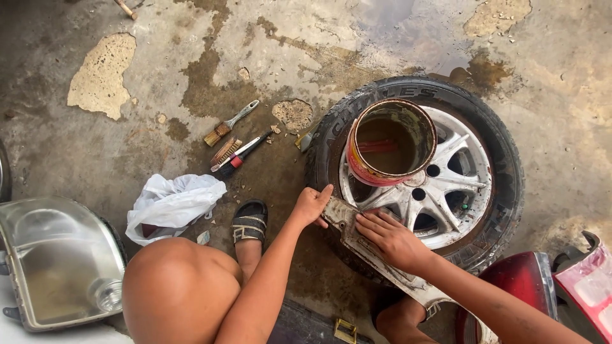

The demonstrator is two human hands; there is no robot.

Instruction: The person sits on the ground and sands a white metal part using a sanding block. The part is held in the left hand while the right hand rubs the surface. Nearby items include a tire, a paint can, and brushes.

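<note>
A car wheel with a black tyre (503,153) and silver spoked rim (459,185) lies flat on the wet concrete floor. A red-banded metal can (390,145) of murky liquid stands on the rim. A long grey, worn plastic part (357,241) rests across the near edge of the tyre. My left hand (311,204) grips its upper end. My right hand (392,239) presses flat on its middle, fingers together. I squat, with my knee (178,290) low in view and a sandalled foot (250,223) on the floor.
Brushes (229,124) and a red-handled tool (242,153) lie left of the wheel. A white plastic bag (171,204) sits near my foot. A car headlight housing (60,261) is at lower left, a red tail lamp (574,280) at lower right.
</note>
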